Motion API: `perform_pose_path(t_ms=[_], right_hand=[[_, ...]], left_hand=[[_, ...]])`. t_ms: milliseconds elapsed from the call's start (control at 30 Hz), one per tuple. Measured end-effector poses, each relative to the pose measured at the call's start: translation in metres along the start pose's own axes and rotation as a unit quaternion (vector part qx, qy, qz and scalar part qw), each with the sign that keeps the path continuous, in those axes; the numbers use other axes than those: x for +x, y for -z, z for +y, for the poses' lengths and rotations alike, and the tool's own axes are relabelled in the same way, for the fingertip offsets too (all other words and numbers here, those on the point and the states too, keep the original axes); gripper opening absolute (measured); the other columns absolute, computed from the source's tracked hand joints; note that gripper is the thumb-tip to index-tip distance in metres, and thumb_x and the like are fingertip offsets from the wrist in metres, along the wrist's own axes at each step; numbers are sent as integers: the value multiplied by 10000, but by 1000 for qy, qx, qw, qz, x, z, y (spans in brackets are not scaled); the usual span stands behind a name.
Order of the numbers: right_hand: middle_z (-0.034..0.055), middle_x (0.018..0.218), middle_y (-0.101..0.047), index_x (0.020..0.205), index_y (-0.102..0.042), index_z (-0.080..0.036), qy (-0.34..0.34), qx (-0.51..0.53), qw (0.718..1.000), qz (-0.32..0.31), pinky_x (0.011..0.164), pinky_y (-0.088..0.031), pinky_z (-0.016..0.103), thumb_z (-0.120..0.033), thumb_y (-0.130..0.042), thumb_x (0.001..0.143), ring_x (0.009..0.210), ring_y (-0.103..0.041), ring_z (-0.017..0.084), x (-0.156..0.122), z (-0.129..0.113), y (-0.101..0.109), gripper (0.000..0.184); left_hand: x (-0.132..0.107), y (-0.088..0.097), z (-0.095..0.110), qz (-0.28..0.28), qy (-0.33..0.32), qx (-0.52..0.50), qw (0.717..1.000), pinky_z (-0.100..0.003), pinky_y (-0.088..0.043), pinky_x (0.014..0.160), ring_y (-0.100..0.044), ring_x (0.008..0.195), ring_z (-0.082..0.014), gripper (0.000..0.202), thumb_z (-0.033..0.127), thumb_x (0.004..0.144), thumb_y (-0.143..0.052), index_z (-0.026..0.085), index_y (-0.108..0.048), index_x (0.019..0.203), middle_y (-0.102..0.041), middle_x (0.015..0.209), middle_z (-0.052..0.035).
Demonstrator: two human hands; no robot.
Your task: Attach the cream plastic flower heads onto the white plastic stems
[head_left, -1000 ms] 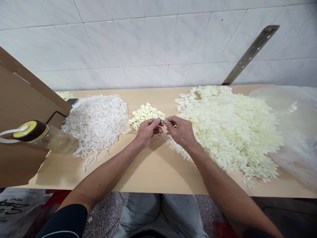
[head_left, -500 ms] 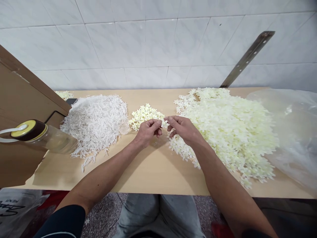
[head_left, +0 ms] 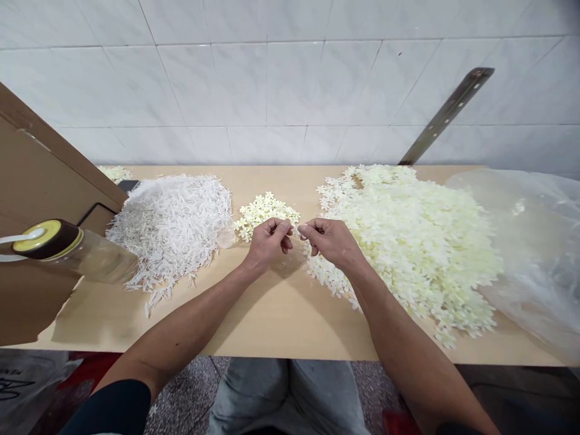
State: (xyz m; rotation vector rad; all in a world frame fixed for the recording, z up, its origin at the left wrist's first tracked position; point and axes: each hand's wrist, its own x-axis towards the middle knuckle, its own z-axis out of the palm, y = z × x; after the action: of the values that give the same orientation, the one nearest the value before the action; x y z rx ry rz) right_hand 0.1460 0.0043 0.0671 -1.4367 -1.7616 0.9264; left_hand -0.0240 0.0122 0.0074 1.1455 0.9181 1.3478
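Observation:
My left hand (head_left: 268, 242) and my right hand (head_left: 330, 242) meet above the wooden table (head_left: 281, 314), fingertips pinched together on a small white piece between them that is too small to name. Just behind the hands lies a small cluster of cream flowers (head_left: 263, 211). A heap of thin white stems (head_left: 172, 223) spreads to the left of my left hand. A large pile of cream flowers (head_left: 417, 241) spreads to the right, and my right wrist rests over its near edge.
A clear bottle with a yellow and brown cap (head_left: 67, 251) lies at the left against a brown cardboard box (head_left: 36, 181). A clear plastic bag (head_left: 534, 241) covers the table's right end. A metal bracket (head_left: 444, 115) slants on the tiled wall.
Both hands stay pinched together at the same spot; the fingers have shifted slightly and closed in. The view has tilted a little.

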Motion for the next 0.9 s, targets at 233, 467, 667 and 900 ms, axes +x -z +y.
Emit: perform_pose_path(t_ms=[233, 467, 667, 900], right_hand=[[6, 609, -640, 680, -560, -184, 13, 5, 1000, -8, 464, -381, 222, -617, -549, 927, 453, -609, 118, 3, 8, 0, 498], [-3, 497, -596, 663, -580, -194, 5, 11, 1000, -4, 437, -361, 236, -711, -543, 889, 404, -539, 122, 2, 8, -3, 566], [-10, 424, -528, 584, -527, -201, 3, -22, 999, 29, 414, -365, 235, -714, -535, 891, 387, -544, 134, 4, 8, -7, 597], [-19, 478, -522, 610, -492, -200, 4, 3, 1000, 31, 413, -386, 223, -703, -513, 908, 417, -611, 146, 5, 16, -9, 585]], left_hand=[[1, 0, 1, -3, 28, -38, 999, -223, -471, 469, -596, 536, -93, 430, 570, 846, -701, 141, -663, 836, -642, 790, -45], [-2, -2, 5, -85, 96, -95, 987, -268, -530, 523, -662, 611, -137, 487, 583, 828, -718, 130, -689, 1004, -673, 899, -84], [-1, -2, 2, -66, 70, -49, 994, -264, -543, 563, -658, 614, -142, 450, 463, 750, -828, 120, -707, 1014, -688, 763, -61], [-1, -2, 1, -15, 48, -9, 999, -258, -531, 556, -624, 568, -131, 342, 406, 766, -812, 113, -726, 919, -661, 632, -38]])
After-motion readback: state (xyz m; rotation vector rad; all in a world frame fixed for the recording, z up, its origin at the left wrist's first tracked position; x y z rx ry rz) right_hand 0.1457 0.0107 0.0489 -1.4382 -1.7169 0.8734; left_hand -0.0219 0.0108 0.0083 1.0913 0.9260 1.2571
